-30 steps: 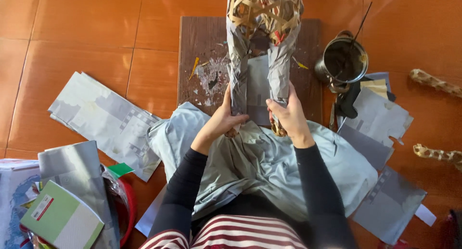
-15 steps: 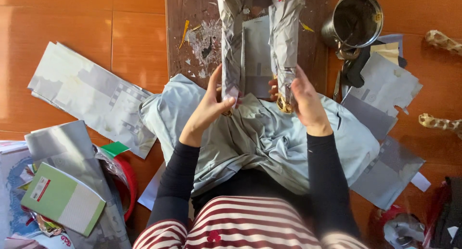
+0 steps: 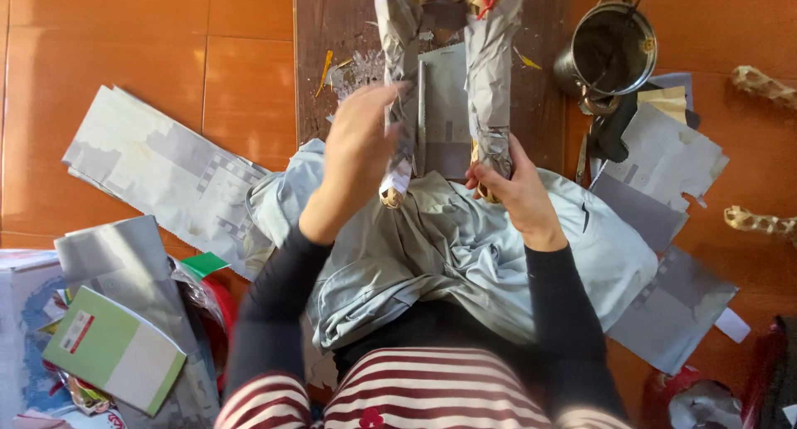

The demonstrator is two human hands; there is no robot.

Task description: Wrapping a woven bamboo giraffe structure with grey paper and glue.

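Lying far out to the left of the left hand (image 3: 359,151) are a green booklet (image 3: 112,350) and, nearer, a long grey paper sheet (image 3: 162,176) on the orange floor. That hand, half a second ago clasped low on the left leg of the paper-wrapped cane frame (image 3: 398,80), has now lifted and slid up it, fingers loosely spread and smoothing the grey paper, so the wrapping on that leg looks settled rather than loose. Between the hands a flat grey paper strip (image 3: 444,105) lies on the dark wooden board (image 3: 332,31). The right hand (image 3: 510,188) has stayed put, pinching the bottom end of the right leg above the pale cloth (image 3: 465,246) on the lap. Beyond it, up to the right, stands a metal pot (image 3: 610,51).
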